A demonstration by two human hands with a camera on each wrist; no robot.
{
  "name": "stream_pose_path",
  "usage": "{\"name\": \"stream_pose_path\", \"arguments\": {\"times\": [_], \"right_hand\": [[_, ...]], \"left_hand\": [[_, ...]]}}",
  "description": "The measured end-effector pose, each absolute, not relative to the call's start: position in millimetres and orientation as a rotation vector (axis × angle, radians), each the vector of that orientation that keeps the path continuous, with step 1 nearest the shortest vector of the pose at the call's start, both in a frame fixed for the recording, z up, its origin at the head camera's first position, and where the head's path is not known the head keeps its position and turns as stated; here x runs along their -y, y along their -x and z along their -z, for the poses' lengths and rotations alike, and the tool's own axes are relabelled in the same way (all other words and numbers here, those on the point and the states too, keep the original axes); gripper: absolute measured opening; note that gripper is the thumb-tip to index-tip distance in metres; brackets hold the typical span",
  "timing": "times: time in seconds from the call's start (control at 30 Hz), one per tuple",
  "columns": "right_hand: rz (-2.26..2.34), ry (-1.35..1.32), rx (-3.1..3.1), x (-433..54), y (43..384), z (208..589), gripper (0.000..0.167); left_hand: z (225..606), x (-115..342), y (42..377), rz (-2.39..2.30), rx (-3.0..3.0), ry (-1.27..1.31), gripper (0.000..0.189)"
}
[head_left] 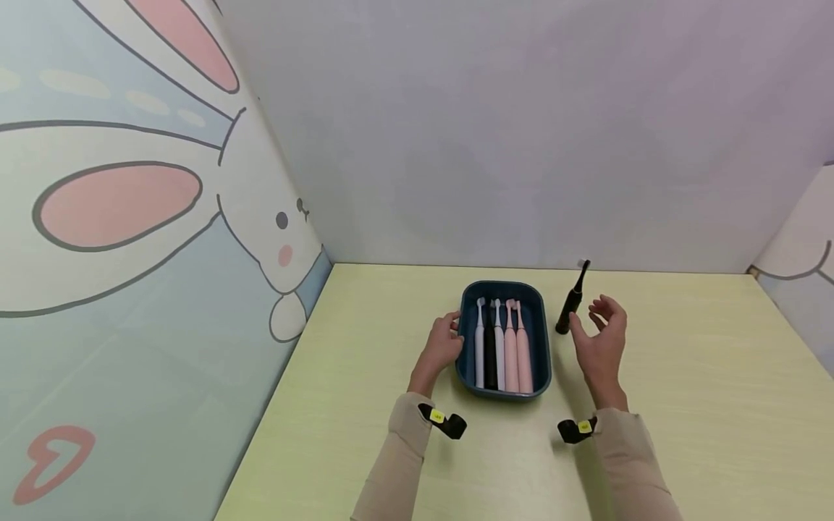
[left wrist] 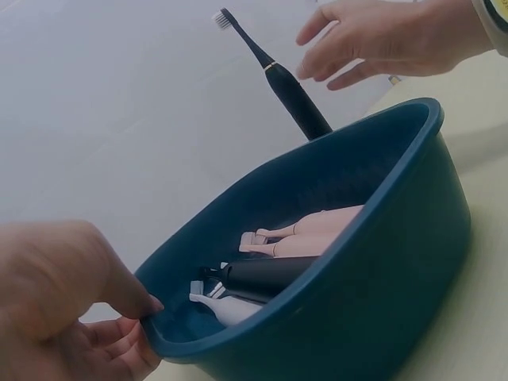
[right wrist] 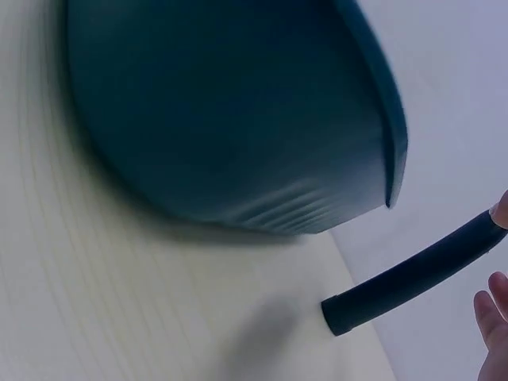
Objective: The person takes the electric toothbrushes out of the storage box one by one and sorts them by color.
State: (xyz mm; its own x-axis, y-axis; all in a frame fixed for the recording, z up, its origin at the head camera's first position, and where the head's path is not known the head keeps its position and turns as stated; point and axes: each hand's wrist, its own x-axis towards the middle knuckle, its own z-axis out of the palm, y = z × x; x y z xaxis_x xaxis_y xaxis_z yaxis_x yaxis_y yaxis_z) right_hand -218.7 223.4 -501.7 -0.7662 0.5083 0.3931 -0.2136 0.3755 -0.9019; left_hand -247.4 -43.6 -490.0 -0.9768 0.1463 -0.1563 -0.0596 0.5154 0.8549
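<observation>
My left hand (head_left: 444, 341) pinches the left rim of a dark blue plastic basket (left wrist: 413, 238), thumb over the rim and fingers outside. Inside it lie several electric toothbrushes side by side, heads toward the far end: a black toothbrush (head_left: 490, 354) between two white ones, and pink toothbrushes (head_left: 524, 358) on the right. To the right of the basket a single black electric toothbrush (head_left: 572, 304) stands upright, bristles at the top. Beside its handle is my right hand (head_left: 602, 347), fingers spread and loosely bent. In the right wrist view the thumb (right wrist: 500, 213) overlaps the handle, the other fingers apart from it.
The basket stands on a pale yellow wooden table (head_left: 704, 376). A plain pale wall (head_left: 521, 145) rises along its far edge, and a wall with a rabbit drawing (head_left: 163, 289) runs along the left side.
</observation>
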Motion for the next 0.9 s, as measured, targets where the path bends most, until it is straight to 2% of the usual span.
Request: {"name": "stream_pose_path", "arguments": {"times": [0.4, 0.9], "right_hand": [[-1.468, 0.151, 1.962, -199, 206, 479, 0.059], [-1.506, 0.023, 2.122, -163, 211, 485, 0.065]], "left_hand": [[490, 44, 249, -1.462, -2.542, -0.061, 0.052], [491, 44, 248, -1.479, -2.537, -0.082, 0.051]]}}
